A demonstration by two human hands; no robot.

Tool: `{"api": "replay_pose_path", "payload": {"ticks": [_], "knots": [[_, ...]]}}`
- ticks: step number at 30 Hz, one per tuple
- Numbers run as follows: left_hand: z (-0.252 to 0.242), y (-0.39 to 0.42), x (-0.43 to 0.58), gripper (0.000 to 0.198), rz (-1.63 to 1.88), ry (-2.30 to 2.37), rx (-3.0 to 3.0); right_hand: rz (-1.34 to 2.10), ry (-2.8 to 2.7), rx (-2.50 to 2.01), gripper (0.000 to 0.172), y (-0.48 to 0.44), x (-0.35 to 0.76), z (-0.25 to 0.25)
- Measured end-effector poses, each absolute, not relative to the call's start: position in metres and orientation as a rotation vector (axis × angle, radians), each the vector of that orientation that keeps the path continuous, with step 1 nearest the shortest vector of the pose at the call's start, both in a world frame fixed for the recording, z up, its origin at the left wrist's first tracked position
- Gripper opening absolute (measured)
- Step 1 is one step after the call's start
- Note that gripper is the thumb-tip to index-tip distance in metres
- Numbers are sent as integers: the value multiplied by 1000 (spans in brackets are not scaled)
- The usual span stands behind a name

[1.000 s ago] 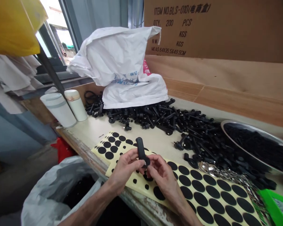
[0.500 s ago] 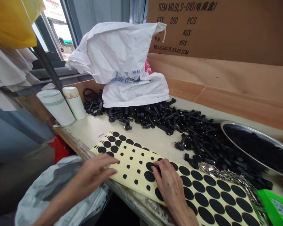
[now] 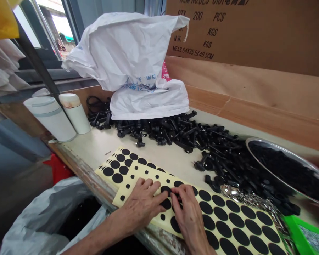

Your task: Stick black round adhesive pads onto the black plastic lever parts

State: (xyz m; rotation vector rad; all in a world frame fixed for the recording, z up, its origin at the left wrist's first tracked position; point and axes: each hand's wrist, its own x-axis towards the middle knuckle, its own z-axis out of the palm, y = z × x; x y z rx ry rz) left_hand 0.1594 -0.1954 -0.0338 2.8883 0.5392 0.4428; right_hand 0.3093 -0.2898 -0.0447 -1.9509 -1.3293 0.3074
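A pale yellow sheet of round black stickers (image 3: 240,236) lies along the table's front edge. Its left part has small black dots where the discs are gone. My left hand (image 3: 140,205) rests on that part with fingers spread, its index fingertip at a black disc (image 3: 166,204) in the middle of the sheet. Just to the right, my right hand (image 3: 190,214) has thumb and fingers pinched together over the sheet. Something small and dark seems to be between them, mostly hidden. A second sticker sheet (image 3: 106,164) lies partly underneath on the left.
Small black parts (image 3: 183,132) are heaped behind the sheets. A metal tray (image 3: 248,145) of black pieces, silvery metal parts (image 3: 241,194) and a green box (image 3: 295,226) are at right. Two white tumblers (image 3: 53,120) stand left. A white sack (image 3: 133,53) rises behind; a plastic bag (image 3: 29,219) hangs below.
My left hand has moved right across the sheet to beside my right hand. My right hand's fingers remain closed near the same discs. The view has shifted slightly.
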Motion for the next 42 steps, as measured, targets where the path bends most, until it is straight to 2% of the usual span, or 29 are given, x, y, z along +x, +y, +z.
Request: {"api": "replay_pose_path", "payload": {"ticks": [5, 10, 14, 20, 22, 24, 28, 33, 37, 42], "knots": [[-30, -198, 157, 20, 447, 548, 2819, 450, -1361, -1951, 10, -290, 311, -37], [-18, -192, 152, 23, 471, 730, 2421, 668, -1278, -1766, 13, -292, 323, -29], [-9, -188, 162, 5, 528, 726, 2138, 777, -1213, -1587, 15, -291, 327, -27], [5, -187, 180, 8, 561, 766, 1728, 919, -880, -1441, 20, -290, 327, -22], [11, -188, 182, 17, 498, 727, 1596, 1012, -769, -1386, 22, -293, 328, -17], [14, -190, 185, 23, 467, 724, 1473, 1103, -672, -1349, 20, -296, 330, -12], [12, -193, 194, 23, 502, 788, 1322, 1166, -575, -1286, 17, -299, 333, -7], [8, -187, 200, 27, 505, 678, 1360, 1167, -526, -1194, 13, -300, 336, -5], [14, -182, 203, 20, 465, 475, 1591, 1282, -517, -1127, 10, -301, 336, -4], [18, -179, 204, 16, 451, 431, 1675, 1280, -474, -1100, 11, -301, 337, -5]]}}
